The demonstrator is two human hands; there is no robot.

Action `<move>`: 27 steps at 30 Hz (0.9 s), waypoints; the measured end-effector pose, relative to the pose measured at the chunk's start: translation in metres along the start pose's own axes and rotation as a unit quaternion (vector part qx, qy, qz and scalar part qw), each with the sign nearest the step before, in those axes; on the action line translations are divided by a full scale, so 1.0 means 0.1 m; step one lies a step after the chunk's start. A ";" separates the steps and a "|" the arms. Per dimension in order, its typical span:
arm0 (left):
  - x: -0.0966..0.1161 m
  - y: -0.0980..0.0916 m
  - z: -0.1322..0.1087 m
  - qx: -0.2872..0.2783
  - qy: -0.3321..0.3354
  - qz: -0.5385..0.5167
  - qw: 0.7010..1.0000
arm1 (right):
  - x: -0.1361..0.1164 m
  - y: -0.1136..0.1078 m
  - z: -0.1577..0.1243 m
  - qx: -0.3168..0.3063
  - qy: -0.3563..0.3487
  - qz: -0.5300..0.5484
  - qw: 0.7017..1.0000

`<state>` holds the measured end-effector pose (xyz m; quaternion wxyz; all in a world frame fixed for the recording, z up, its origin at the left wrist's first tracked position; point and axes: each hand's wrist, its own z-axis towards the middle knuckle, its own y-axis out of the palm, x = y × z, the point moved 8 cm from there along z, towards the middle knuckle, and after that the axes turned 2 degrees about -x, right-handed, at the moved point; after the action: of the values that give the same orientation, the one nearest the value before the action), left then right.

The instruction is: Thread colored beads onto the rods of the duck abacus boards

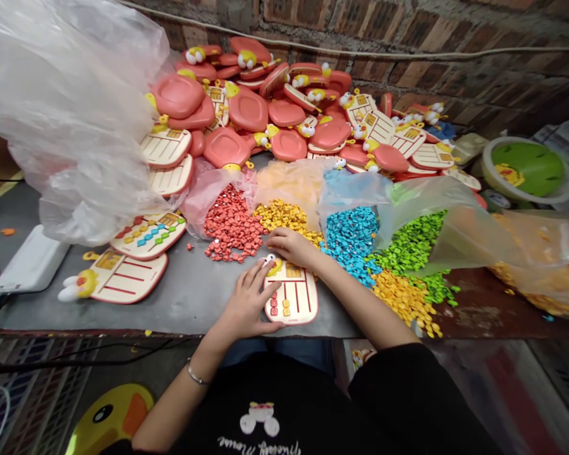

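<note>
A cream toy abacus board (298,296) with a red rim and a yellow duck head lies on the grey table in front of me. My left hand (246,302) rests flat on its left side, fingers stretched out, holding it down. My right hand (288,245) reaches past the board's top to the heap of yellow beads (281,216), fingers curled down onto the beads; what they pinch is hidden. A few red and yellow beads sit on the board's lower rods.
Heaps of red (231,226), blue (351,232), green (418,248) and orange (406,301) beads spill from plastic bags. Many red-backed boards (284,114) are piled against the brick wall. Two more boards (118,277) lie left, under a large clear bag (71,107). A green bowl (531,169) stands right.
</note>
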<state>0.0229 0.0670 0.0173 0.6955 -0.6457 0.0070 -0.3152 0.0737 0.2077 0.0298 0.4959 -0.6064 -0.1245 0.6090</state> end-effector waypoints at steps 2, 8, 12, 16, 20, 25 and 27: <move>0.00 0.00 0.00 0.000 0.008 -0.004 1.000 | 0.02 -0.17 -0.21 0.075 0.001 -0.004 0.997; 0.01 0.00 -0.01 0.002 0.029 -0.009 1.000 | 0.13 -0.43 -0.73 0.182 0.080 0.003 0.980; 0.02 0.01 -0.01 -0.007 0.032 -0.015 0.999 | 0.05 -0.49 -0.96 0.214 0.097 0.038 0.971; 0.04 0.02 0.00 -0.022 0.040 -0.012 0.999 | -0.03 -0.41 -1.11 0.201 0.116 0.044 0.972; 0.06 0.04 0.01 -0.037 0.046 -0.008 0.998 | -0.09 -0.28 -1.14 0.150 0.110 -0.053 0.981; 0.03 0.05 0.02 -0.031 0.031 0.002 0.999 | -0.18 -0.23 -1.16 0.128 0.102 -0.141 0.976; 0.02 0.04 0.03 -0.021 0.024 0.007 0.999 | -0.22 -0.23 -1.18 0.131 0.106 -0.157 0.973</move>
<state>0.0276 0.0683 0.0152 0.6836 -0.6522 0.0352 -0.3256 0.1808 0.1495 0.0329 0.6711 -0.5703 -0.0840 0.4662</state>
